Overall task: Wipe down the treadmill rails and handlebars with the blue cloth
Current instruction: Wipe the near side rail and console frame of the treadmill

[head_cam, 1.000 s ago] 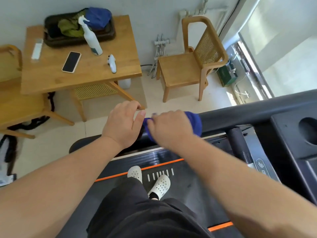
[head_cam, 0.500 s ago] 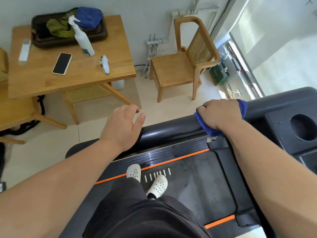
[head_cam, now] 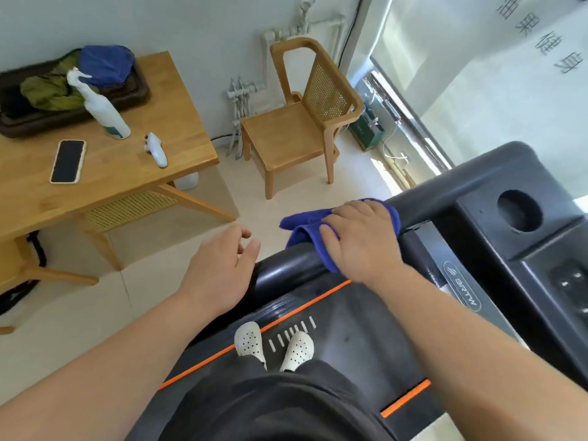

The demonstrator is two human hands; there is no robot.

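Pale floor (head_cam: 79, 313) bears a wooden table (head_cam: 127, 173) and chair (head_cam: 283, 128) beside the treadmill (head_cam: 366, 329). Our right hand (head_cam: 359, 237) grips the blue cloth (head_cam: 302, 224) on the handrail (head_cam: 286, 272); our left hand (head_cam: 216, 275) is relaxed, empty.

Bare along both forearms up to the frame's edge, left hand (head_cam: 219, 268) and right hand (head_cam: 359, 240) uncovered too. Clothed below in a black garment (head_cam: 270, 405), matte and loose, draped in soft folds over the legs; shorts or trousers, hard to tell. Shod in white clogs (head_cam: 249, 340), round-toed, pierced all over with small round holes, alike on both feet.
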